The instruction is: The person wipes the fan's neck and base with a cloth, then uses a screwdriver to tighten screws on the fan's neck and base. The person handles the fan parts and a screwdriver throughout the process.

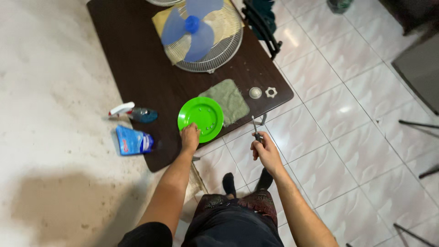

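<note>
My left hand [190, 136] rests its fingertips on the near rim of a round green plate [203, 113], which lies on a dark brown table [137, 59] and holds several small screws. My right hand [265, 151] hangs over the tiled floor just off the table's corner, closed around a screwdriver [255, 126] whose metal shaft points up toward the table edge. A fan's wire grille [215, 50] with blue blades [190, 29] lies flat at the far end of the table.
A green cloth [228, 98] lies beside the plate, with a round cap [255, 93] and a white ring nut [271, 92] near the table's right corner. A spray bottle [135, 113] and a blue pouch [132, 141] lie at the left edge. White tiled floor [347, 110] lies to the right.
</note>
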